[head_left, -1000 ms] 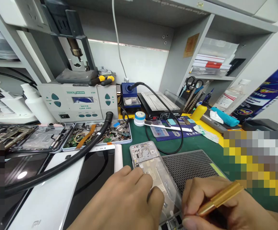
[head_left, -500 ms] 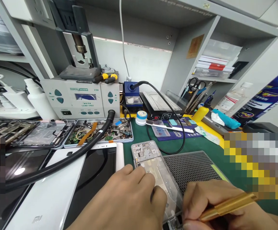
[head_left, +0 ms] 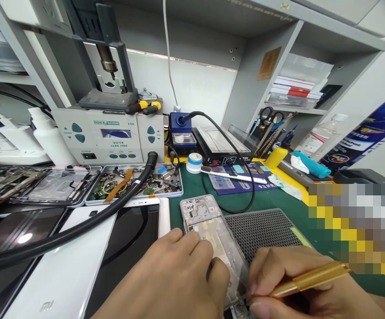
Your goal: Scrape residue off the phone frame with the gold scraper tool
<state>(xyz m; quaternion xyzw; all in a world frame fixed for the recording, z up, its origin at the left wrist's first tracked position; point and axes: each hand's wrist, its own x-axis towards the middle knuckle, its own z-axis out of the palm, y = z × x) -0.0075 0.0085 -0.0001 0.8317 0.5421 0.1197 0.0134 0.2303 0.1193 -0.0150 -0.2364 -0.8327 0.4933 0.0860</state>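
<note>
Intently, a repairer works over a stripped phone frame [head_left: 223, 243] that lies near centre on the green mat [head_left: 192, 206], just left of a dark honeycomb pad [head_left: 258, 228]. The right hand [head_left: 288, 270] pinches a gold pen-shaped tool [head_left: 318, 277] between thumb and fingers above the frame's near end, its working tip hidden by the fingertips. The left hand [head_left: 175, 270] lies curled over the frame's left side, knuckles up; whether its fingers grip the edge or merely rest there cannot be told. Done well, such close work would seem to call for a frame held flat, a light, low-angled tool, and left fingers clear of its path. Beyond, at far left, a shallow parts tray [head_left: 170, 194] brims with small green circuit boards [head_left: 150, 189], loose components and an orange flex cable [head_left: 119, 186], with a black hose [head_left: 112, 210] crossing over it. Near the far centre sits a white jar with a blue-rimmed lid [head_left: 194, 160], closed, its contents out of sight. At far right, a clear labelled bottle [head_left: 321, 137] rises behind a small yellow bottle [head_left: 278, 157]; how full either is cannot be made out. A white spray bottle [head_left: 52, 139] stands at far left.
</note>
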